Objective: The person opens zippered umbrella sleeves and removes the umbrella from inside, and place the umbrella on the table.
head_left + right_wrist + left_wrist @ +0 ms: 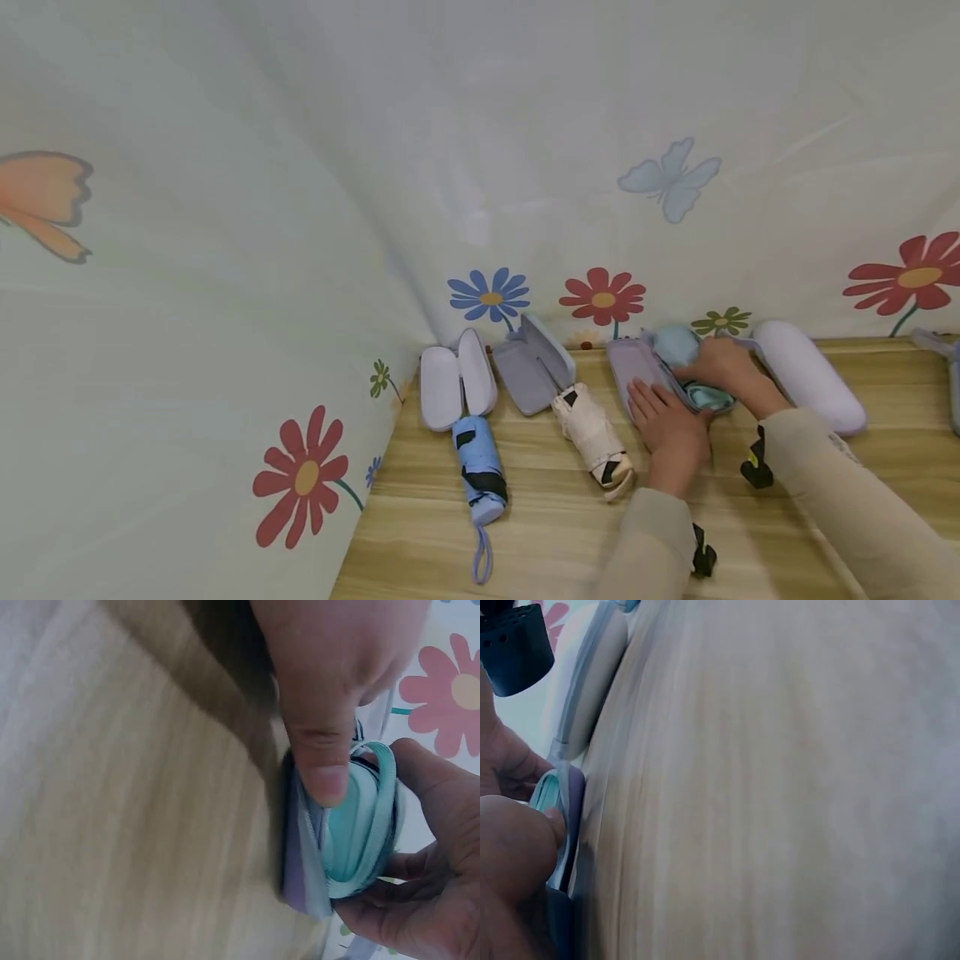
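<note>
Wooden table point(405, 517); right hand point(727, 367) partly hides teal bundle point(708, 395).

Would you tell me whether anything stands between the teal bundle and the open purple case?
Nothing visible does: the teal bundle lies in one half of the purple case. The right hand is on the bundle; the left hand lies on the other half.

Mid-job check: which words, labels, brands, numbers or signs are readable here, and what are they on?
None: no text is readable in any view.
Teal item, open purple case: no legible lettering.
Blue umbrella, cream umbrella: black patches, no legible lettering.
Backdrop: printed flowers and butterflies, no words.
Right black wrist mount: yellow mark, too small to read.
</note>
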A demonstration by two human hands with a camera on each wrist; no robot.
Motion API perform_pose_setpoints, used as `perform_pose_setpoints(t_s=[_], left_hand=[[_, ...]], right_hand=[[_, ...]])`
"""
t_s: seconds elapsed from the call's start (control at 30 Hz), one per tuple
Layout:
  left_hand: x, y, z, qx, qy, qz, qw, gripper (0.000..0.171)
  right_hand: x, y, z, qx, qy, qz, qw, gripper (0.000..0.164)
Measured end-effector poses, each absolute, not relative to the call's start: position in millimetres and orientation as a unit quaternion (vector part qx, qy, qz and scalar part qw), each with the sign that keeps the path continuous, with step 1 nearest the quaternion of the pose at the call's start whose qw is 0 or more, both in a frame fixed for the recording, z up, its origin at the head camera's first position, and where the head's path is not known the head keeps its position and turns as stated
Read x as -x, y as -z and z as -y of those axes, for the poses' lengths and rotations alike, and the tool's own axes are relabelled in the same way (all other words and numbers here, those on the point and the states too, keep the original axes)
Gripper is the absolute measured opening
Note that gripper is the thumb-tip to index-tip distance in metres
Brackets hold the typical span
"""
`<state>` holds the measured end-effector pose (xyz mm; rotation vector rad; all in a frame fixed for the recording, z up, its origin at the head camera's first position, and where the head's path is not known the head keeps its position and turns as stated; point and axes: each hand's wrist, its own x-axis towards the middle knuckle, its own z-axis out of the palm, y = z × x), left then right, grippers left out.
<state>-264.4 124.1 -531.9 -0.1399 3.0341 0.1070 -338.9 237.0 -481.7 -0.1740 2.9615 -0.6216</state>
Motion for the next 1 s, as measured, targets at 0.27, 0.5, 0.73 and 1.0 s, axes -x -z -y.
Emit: perform_pose_setpoints(t_s=[0.27, 0.5, 0.73, 1.0], left_hand=[[264.0, 532.1, -127.2, 0.046, -0.023, -0.998, 0.048, 0.085], [260.5, 528.0, -132.9, 0.036, -0.008, -0.998, 0.059, 0.083], [259.0, 532.4, -130.4, 0.037, -0.034, -0.998, 0.047, 0.085], [261.9, 530.0, -125.0, 0.033, -0.007, -0.999, 0.036, 0.088]], right_hand=[[338.5, 471.8, -260.6, 0.032, 0.268, -0.959, 0.090, 0.063], [309.1, 437.7, -271.1, 0.037, 0.315, -0.944, 0.092, 0.082], [261.3, 432.7, -277.6, 0.051, 0.268, -0.962, 0.023, 0.053], [210.7, 458.4, -285.6, 0.029, 0.245, -0.966, 0.078, 0.060]])
